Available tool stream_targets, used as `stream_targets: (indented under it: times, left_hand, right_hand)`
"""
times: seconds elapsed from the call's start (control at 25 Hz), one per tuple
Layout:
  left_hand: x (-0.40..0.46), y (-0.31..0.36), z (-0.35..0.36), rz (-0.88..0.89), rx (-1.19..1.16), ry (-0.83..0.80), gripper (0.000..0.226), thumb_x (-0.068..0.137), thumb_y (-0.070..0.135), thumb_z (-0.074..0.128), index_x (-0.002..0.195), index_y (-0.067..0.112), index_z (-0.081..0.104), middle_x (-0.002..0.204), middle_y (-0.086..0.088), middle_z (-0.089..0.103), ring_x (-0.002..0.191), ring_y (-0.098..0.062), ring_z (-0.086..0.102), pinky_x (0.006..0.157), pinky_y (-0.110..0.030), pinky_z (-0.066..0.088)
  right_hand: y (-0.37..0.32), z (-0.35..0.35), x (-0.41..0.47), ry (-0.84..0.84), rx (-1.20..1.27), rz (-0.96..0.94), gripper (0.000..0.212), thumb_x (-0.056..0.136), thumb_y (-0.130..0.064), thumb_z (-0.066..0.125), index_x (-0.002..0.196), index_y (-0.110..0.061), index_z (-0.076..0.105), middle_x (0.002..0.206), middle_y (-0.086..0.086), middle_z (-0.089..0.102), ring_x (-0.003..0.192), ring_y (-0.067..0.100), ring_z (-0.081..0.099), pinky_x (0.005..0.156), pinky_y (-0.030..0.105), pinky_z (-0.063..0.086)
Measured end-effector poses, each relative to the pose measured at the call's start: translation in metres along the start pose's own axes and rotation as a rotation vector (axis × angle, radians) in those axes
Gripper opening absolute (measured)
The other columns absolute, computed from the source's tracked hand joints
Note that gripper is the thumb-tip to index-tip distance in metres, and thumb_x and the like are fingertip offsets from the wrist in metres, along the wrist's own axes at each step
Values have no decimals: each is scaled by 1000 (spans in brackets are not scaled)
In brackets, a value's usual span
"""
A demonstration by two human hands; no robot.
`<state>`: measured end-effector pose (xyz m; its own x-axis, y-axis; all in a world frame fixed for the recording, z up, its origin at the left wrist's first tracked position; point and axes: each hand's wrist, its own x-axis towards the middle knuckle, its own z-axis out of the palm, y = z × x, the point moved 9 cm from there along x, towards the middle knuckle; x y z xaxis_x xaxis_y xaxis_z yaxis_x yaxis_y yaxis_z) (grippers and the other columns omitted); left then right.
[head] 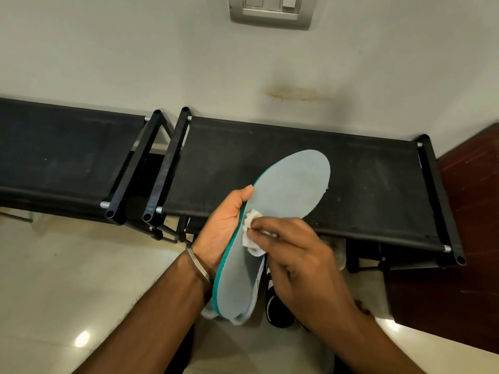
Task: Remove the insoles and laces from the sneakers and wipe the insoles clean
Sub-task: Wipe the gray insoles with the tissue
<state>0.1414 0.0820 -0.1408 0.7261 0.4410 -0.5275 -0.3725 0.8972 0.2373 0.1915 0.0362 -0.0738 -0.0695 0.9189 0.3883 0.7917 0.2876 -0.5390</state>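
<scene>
While the grey insole [283, 201] is held up over the black fabric rack [364, 184], its upper face is wiped with a small white wad of tissue or cloth [249, 228]. The insole is supported from beneath and along its teal edge by the left hand [224, 228], whose thumb lies against the rim and whose fingers are hidden behind the sole; the grasp is judged a loose cradle closed round the edge rather than a tight clamp. A second grey insole [243, 314] appears to be held behind the first, though the overlap is only partly seen. The wad is pinched between the thumb and curled fingertips of the right hand [291, 255] and pressed to the insole near its middle.

For good results, strokes are best drawn lengthwise from heel to toe under even pressure, the sole being backed firmly so that it is not bent, and the wad refolded once soiled. Below the hands a dark sneaker [278, 306] with white stripes is seen on the pale tiled floor [67, 279]; whether its laces are out cannot be told. A bangle [198, 263] is worn on the left wrist.
</scene>
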Motion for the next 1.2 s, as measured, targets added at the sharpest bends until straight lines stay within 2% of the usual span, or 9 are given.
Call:
stream_targets:
  times: [0.08, 0.2, 0.36, 0.56, 0.76, 0.88, 0.96, 1.12, 1.2]
  left_hand:
    - [1, 1, -2, 7, 19, -24, 59, 87, 40, 57, 137, 7, 54, 116, -15, 65, 94, -24, 66, 88, -36, 56]
    - [0, -3, -7, 21, 253, 57, 57, 85, 43, 51, 130, 9, 58, 117, -20, 66, 82, -28, 67, 73, -37, 58]
    - [-2, -15, -3, 12, 355, 113, 57, 81, 42, 50, 124, 6, 61, 97, -19, 65, 68, -24, 65, 61, -32, 57]
    - [6, -3, -17, 17, 106, 127, 47, 88, 43, 54, 113, 4, 65, 91, -17, 71, 73, -25, 68, 69, -30, 58]
    - [4, 11, -39, 63, 140, 194, 57, 91, 57, 44, 123, 15, 66, 115, -14, 68, 95, -33, 61, 96, -40, 44]
    - [4, 4, -43, 58, 152, 212, 56, 92, 54, 44, 123, 13, 66, 111, -18, 69, 97, -35, 63, 99, -46, 43]
    - [2, 5, -47, 104, 197, 228, 51, 94, 48, 44, 125, 12, 64, 113, -21, 67, 92, -36, 66, 82, -45, 54]
    - [-7, 13, -58, 267, 343, 341, 34, 99, 33, 45, 125, 20, 64, 126, -17, 63, 92, -29, 63, 69, -39, 57]
    - [-13, 11, -61, 293, 385, 389, 30, 99, 30, 46, 119, 22, 67, 119, -13, 68, 93, -28, 64, 73, -40, 56]
  right_hand:
    - [10, -5, 3, 20, -18, -1, 28, 90, -2, 58, 113, -6, 73, 119, 5, 67, 107, 18, 59, 100, 21, 45]
    - [75, -42, 5, 195, -94, 298, 34, 87, 7, 62, 115, -7, 72, 121, 4, 67, 109, 18, 60, 102, 12, 40]
    - [85, -44, -4, 262, -21, 478, 36, 88, 6, 63, 119, -10, 70, 125, -6, 62, 112, 10, 59, 99, 23, 49]
    - [-8, 4, -9, 52, 323, 226, 34, 81, 6, 66, 106, -14, 76, 114, -11, 68, 109, 4, 61, 95, 23, 51]
    - [2, 14, -20, -238, 938, 520, 35, 72, 5, 47, 87, -13, 73, 85, -2, 72, 82, 9, 66, 69, 20, 50]
    - [36, 5, -31, -212, 911, 649, 35, 73, 2, 47, 90, -17, 71, 88, 5, 69, 80, 23, 63, 64, 20, 49]
    - [50, 3, -40, -235, 844, 682, 39, 79, 7, 49, 93, -20, 72, 92, 4, 71, 82, 32, 63, 65, 24, 50]
    - [54, 3, -50, -273, 737, 717, 45, 83, 13, 49, 95, -22, 75, 88, -2, 74, 67, 10, 61, 64, 23, 50]
    - [52, 3, -51, -266, 720, 708, 41, 82, 12, 50, 89, -20, 75, 88, -2, 74, 71, 16, 64, 68, 27, 51]
